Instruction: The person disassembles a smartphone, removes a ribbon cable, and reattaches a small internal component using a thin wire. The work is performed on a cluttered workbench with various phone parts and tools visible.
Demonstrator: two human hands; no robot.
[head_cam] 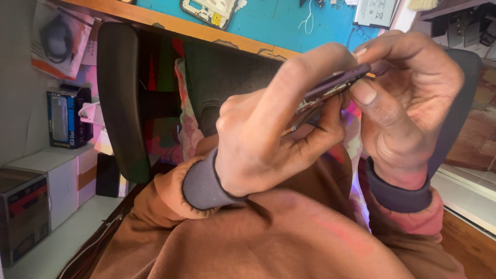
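My left hand point(268, 124) and my right hand point(408, 103) are raised together in front of my chest. Between them they grip a thin dark purple phone body point(338, 83), seen edge-on and tilted up to the right. The left index finger arches over its top edge, and the left thumb lies under it. The right thumb presses on the phone's right end while the right fingers curl over it from behind. Some metallic inner parts show at the phone's lower left edge. Both wrists carry grey cuffs under brown sleeves.
A wooden desk edge with a blue work mat point(268, 23) runs along the top, holding an opened phone frame point(209, 10) and a flat grey-white part point(376, 11). A black chair arm point(119, 98) stands at left. Boxes point(64, 119) sit on a white shelf point(57, 243) at left.
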